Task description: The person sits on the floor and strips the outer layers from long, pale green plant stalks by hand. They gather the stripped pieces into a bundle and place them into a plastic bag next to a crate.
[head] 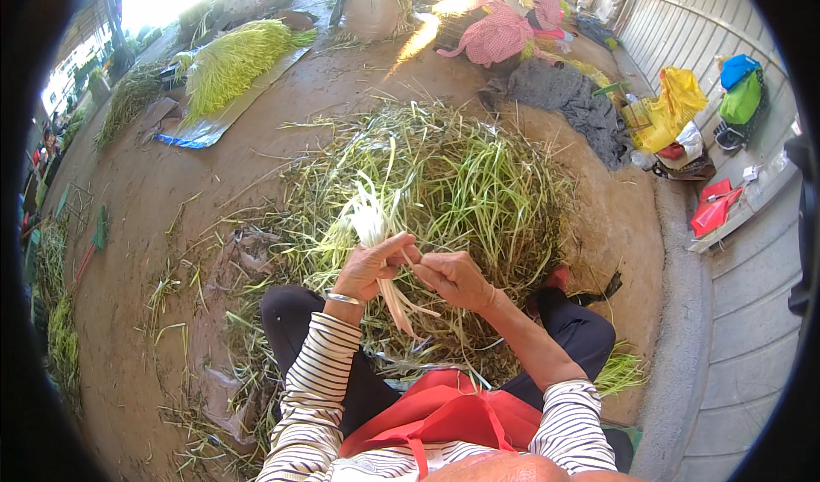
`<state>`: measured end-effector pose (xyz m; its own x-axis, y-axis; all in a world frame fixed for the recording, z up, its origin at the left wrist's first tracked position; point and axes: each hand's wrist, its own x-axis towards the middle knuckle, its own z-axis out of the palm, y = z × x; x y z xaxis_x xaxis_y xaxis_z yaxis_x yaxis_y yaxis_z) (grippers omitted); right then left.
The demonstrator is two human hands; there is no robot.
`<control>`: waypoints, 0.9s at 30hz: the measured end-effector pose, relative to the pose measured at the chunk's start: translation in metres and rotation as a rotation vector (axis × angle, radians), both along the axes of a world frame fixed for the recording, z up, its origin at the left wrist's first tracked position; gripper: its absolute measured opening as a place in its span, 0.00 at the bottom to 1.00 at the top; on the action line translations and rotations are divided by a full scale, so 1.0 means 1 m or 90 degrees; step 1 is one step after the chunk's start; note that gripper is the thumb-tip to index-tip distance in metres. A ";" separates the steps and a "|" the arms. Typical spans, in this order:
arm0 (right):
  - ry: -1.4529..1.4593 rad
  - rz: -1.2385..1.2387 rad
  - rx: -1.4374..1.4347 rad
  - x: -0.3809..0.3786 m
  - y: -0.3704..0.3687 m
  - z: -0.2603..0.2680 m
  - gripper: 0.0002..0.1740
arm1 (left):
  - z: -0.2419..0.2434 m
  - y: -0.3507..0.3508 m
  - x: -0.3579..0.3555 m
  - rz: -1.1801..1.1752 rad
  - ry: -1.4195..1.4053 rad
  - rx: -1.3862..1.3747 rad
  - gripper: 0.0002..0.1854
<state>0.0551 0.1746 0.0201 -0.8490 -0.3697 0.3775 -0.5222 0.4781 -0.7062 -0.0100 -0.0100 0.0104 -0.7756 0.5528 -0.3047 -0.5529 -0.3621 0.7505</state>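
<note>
My left hand [371, 269] grips a small bunch of long pale stalks [370, 220], their white ends fanned upward and the other ends hanging below the palm. Right beside it, my right hand [456, 278] is closed, with its fingertips on a thin pale stalk [418, 270] that runs between the two hands. Below both hands and in front of my lap spreads a wide heap of loose green and dried grass-like leaves [493, 181]. A red apron [442, 411] covers my lap.
At the upper left, yellow-green stalks [240, 59] lie piled on a sheet [211, 126]. A dark grey cloth [564, 100] and a yellow plastic bag [672, 104] lie by the corrugated wall [743, 328]. A person in a pink checked garment [493, 33] is at the back.
</note>
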 end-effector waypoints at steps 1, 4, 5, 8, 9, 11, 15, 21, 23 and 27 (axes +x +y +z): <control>0.006 -0.017 0.026 0.004 0.001 -0.001 0.15 | 0.001 -0.003 -0.001 0.008 0.017 0.038 0.10; 0.038 0.026 0.012 0.015 0.000 -0.010 0.16 | 0.004 -0.012 -0.009 0.151 -0.016 0.024 0.12; 0.038 0.002 -0.017 0.017 0.000 -0.013 0.15 | 0.003 -0.013 -0.009 0.137 0.014 -0.025 0.12; 0.052 -0.048 -0.006 0.020 0.007 -0.019 0.15 | 0.001 -0.016 -0.013 0.124 0.048 -0.073 0.13; 0.050 -0.049 0.058 0.021 0.012 -0.021 0.16 | 0.000 -0.016 -0.013 0.168 0.070 -0.069 0.13; 0.069 -0.001 0.092 0.030 0.018 -0.029 0.16 | 0.000 -0.025 -0.024 0.278 -0.001 -0.029 0.13; -0.005 -0.007 0.159 0.060 0.040 -0.059 0.15 | -0.008 -0.039 -0.034 0.328 0.000 -0.038 0.12; -0.310 0.012 0.499 0.082 0.090 -0.109 0.06 | -0.010 -0.044 -0.034 0.305 0.024 0.018 0.13; -0.277 -0.024 0.423 0.082 0.098 -0.119 0.07 | -0.007 -0.043 -0.034 0.301 0.028 -0.005 0.13; -0.265 -0.123 0.326 0.079 0.096 -0.128 0.22 | -0.002 -0.043 -0.034 0.280 0.031 -0.028 0.13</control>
